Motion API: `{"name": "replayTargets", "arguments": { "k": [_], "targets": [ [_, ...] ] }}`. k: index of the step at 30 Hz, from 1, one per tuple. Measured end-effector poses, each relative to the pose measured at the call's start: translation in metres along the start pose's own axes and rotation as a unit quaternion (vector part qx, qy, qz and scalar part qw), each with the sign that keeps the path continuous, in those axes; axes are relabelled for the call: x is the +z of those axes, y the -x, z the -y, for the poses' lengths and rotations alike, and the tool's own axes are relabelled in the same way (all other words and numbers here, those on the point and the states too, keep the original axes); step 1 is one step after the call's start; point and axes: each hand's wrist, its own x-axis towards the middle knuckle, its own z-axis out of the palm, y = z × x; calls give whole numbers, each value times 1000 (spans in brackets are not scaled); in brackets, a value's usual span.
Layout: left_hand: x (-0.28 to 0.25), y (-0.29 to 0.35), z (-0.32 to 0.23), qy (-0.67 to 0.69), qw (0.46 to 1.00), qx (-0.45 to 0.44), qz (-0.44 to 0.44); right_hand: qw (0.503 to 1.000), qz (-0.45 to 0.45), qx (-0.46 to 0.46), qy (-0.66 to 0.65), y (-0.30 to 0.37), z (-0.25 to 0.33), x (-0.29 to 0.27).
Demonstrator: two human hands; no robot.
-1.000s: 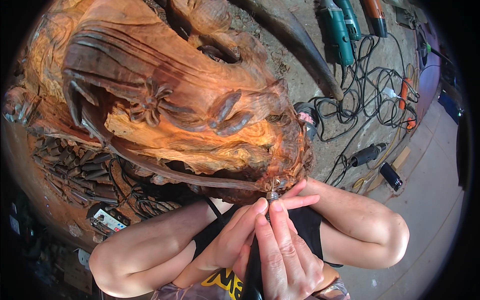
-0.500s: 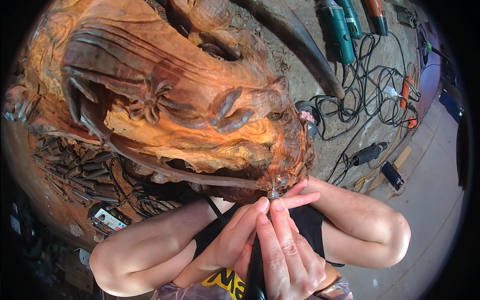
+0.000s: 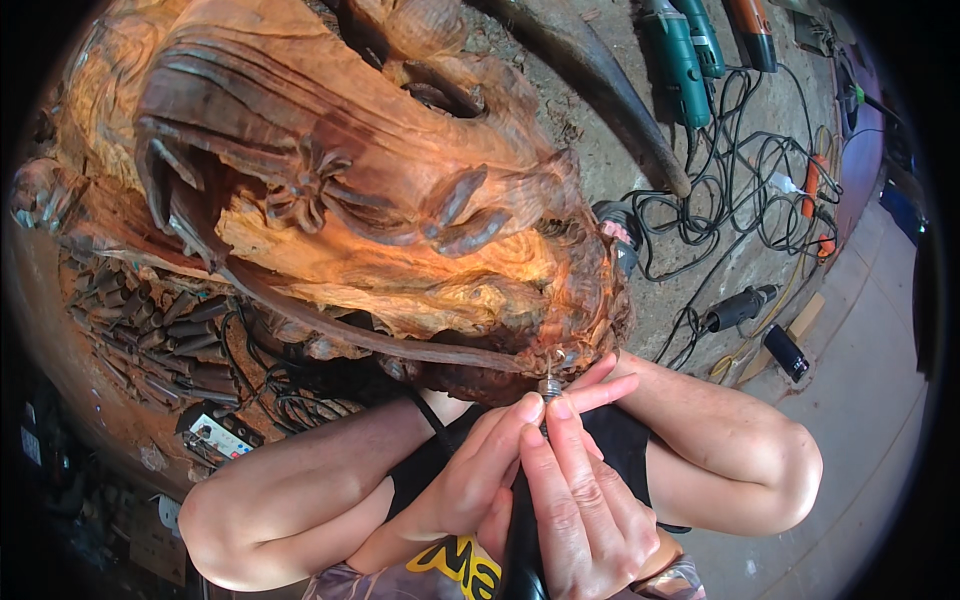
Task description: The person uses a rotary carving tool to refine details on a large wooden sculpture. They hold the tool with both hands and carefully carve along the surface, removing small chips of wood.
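Observation:
A large reddish-brown wood carving (image 3: 350, 160), with a raised flower and leaves on its surface, fills the upper left in front of my crossed legs. Both hands hold a black rotary carving tool (image 3: 522, 545), whose metal collar (image 3: 549, 388) and thin bit point away from me. The bit meets the carving's near lower edge, or nearly so; exact contact is too small to tell. My left hand (image 3: 482, 465) pinches the tool near its collar, and two fingers stretch out to the right behind it. From the right, my right hand (image 3: 590, 495) closes its fingers around the same tool.
Green power tools (image 3: 682, 70) lie at the upper right above tangled black cords (image 3: 700, 215). A black tool (image 3: 740, 308) and a dark phone-like object (image 3: 784, 352) rest on the right floor. Several chisel-like pieces (image 3: 170, 335) and a power strip (image 3: 218, 437) lie left.
The carving has shifted slightly to the right and toward me. My hands and the tool have moved a little to the right with it, keeping the same grip.

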Motion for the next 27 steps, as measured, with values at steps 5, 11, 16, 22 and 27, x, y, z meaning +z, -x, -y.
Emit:
{"name": "replayTargets", "arguments": {
  "k": [5,11,16,22,27],
  "targets": [
    [1,3,3,-2,1000,4,-24,1000,-8,-8,28,0,3,1],
    [1,-2,5,-27,999,43,15,998,-25,-16,61,1,8,2],
    [9,4,-7,-22,999,24,-29,995,-19,-21,96,-4,7,10],
    [8,3,21,-91,985,139,-42,996,28,62,62,-3,14,-12],
    [10,1,21,-142,969,196,-40,987,-35,15,158,-5,11,4]
  ]
}}
